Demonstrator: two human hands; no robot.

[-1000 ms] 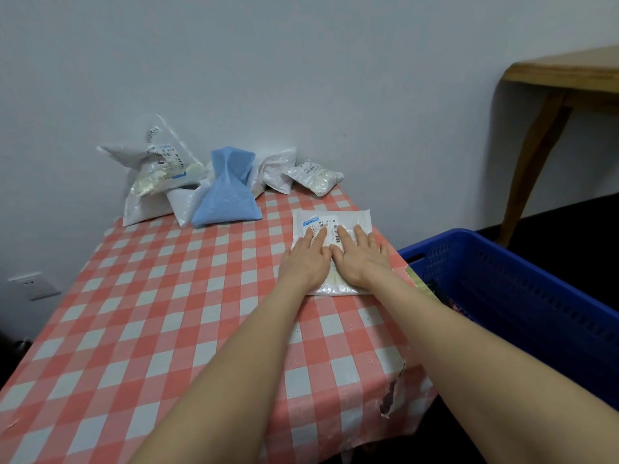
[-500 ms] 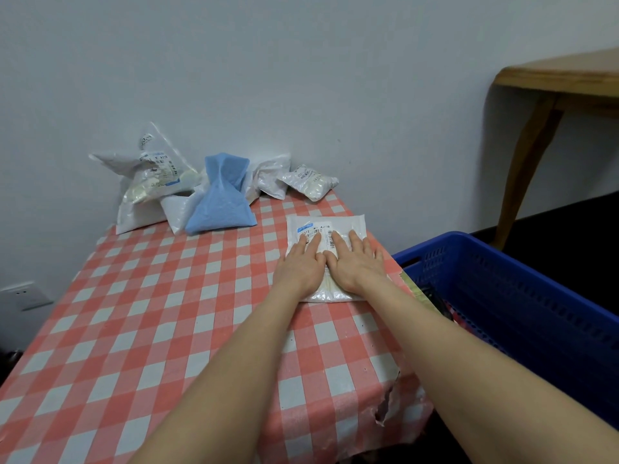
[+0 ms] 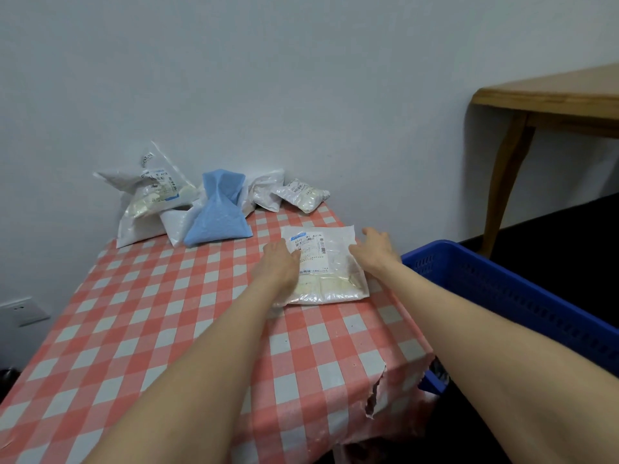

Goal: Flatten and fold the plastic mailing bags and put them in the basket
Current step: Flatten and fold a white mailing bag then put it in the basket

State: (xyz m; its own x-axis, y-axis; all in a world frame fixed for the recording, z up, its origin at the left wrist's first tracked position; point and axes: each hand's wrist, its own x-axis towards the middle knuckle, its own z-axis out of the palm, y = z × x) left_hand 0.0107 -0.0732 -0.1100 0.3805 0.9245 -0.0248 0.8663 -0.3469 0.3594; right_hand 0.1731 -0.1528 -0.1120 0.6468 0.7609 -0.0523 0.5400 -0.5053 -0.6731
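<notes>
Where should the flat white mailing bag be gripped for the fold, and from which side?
Probably the right edge near its far corner, coming from the blue basket side. The white mailing bag lies flat, label up, so only its thin edges offer a pinch; the right hand rests there, the left hand presses the left side.

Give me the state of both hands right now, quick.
Left hand: open, pressing flat on the left side of the white mailing bag.
Right hand: open, holding nothing, at the bag's right edge.
</notes>
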